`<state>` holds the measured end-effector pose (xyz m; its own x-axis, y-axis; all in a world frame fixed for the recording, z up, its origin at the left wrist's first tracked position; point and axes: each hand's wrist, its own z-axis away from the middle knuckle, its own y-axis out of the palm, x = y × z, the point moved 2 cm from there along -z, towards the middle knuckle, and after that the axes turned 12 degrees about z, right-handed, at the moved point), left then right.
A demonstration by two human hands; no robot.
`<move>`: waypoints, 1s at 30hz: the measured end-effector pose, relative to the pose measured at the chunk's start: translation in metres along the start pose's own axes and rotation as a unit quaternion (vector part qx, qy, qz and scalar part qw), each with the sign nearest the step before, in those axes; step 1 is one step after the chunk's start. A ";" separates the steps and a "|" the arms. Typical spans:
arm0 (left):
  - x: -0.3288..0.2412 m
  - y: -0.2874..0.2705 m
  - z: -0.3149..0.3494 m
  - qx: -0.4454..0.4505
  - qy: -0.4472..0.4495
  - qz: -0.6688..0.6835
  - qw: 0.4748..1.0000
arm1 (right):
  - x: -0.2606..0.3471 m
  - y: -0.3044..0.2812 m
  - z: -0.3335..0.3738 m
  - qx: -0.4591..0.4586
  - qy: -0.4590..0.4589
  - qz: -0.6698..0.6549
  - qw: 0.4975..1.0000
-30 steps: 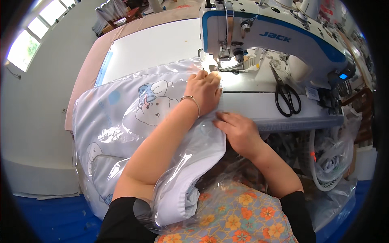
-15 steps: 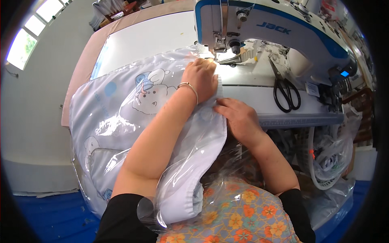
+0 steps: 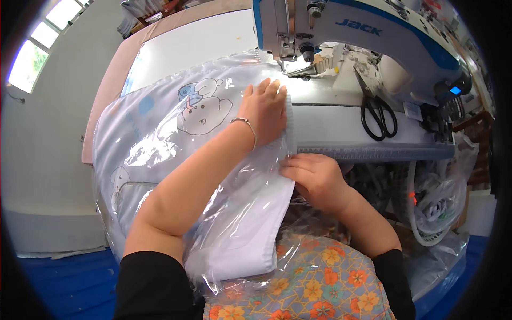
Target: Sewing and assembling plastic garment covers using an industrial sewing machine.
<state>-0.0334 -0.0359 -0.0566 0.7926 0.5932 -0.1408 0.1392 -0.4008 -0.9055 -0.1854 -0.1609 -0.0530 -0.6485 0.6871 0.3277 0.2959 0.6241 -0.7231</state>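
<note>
The counter (image 3: 176, 48) is a pale worktop with a tan edge, carrying a white and blue sewing machine (image 3: 341, 32) at its far right.

Across the counter and down over the near edge lies the work piece — a white fabric panel with cartoon animal prints under a clear plastic sheet (image 3: 160, 133). Its right-hand edge runs from the person's lap up to the needle area of the machine, and that edge is where the seam is fed.

The left hand (image 3: 265, 109) lies flat on the panel just in front of the presser foot (image 3: 298, 66), fingers together and extended, palm pressing the material down. A thin bracelet (image 3: 246, 128) sits at the wrist.

The right hand (image 3: 314, 178) is lower, at the front edge of the machine bed; its grip is pressed together, pinching the panel's edge between thumb and fingers.

Black scissors (image 3: 377, 109) rest on the machine bed, well apart from both hands.

Progress, as a judgement: the edge between the hands is aligned and held taut, but most of it lies short of the foot — the seam appears at an early stage. Whether stitches are already laid cannot be told.
</note>
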 end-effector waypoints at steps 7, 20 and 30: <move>0.003 -0.002 -0.007 0.113 -0.050 0.086 0.989 | -0.015 0.012 0.003 -0.008 0.059 0.003 0.998; 0.008 -0.002 -0.021 0.094 0.017 0.063 0.993 | -0.033 0.019 -0.012 -0.013 0.030 0.053 0.998; -0.004 -0.006 -0.005 0.127 0.031 0.178 0.975 | -0.034 0.027 -0.019 0.032 0.048 0.130 0.990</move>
<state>-0.0349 -0.0393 -0.0489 0.7994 0.4022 -0.4463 -0.2960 -0.3828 -0.8752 -0.1421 -0.1606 -0.0720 -0.4858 0.8556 0.1789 0.3976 0.3985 -0.8265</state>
